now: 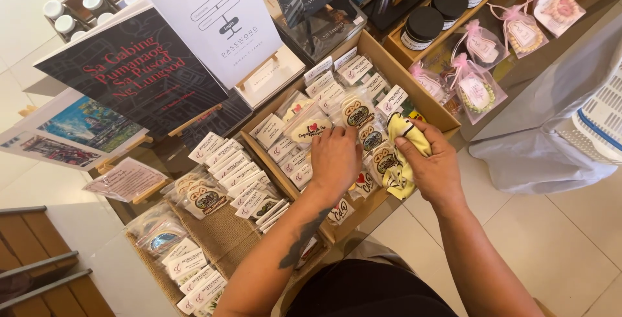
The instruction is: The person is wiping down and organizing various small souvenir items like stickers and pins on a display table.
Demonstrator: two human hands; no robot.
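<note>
The yellow crumpled cloth (403, 155) lay bunched in the right hand (435, 168), at the front right of a shallow wooden tray (433, 104). That hand's fingers were curled around the cloth, with the thumb pressed over its upper fold. The left hand (334, 159) rested just beside it, to the left, palm down with fingers bent onto the small clear-wrapped packets (357, 113) standing in rows inside the tray; whether it pinched one could not be told. The two hands were near each other but apart, with a few round-printed packets between them.

A second wooden tray of white-labelled packets (228, 168) sat to the left, on a strip of brown burlap (220, 229). Behind the trays, a white book (223, 22) and a black book with red lettering (139, 70) stood on small wooden easels. To the right rear, three black-lidded jars (424, 26) stood in a wooden box, beside pink-ribboned clear pouches (478, 90) holding beaded bracelets. A white plastic basket (602, 122) rested on grey cloth at the far right.
</note>
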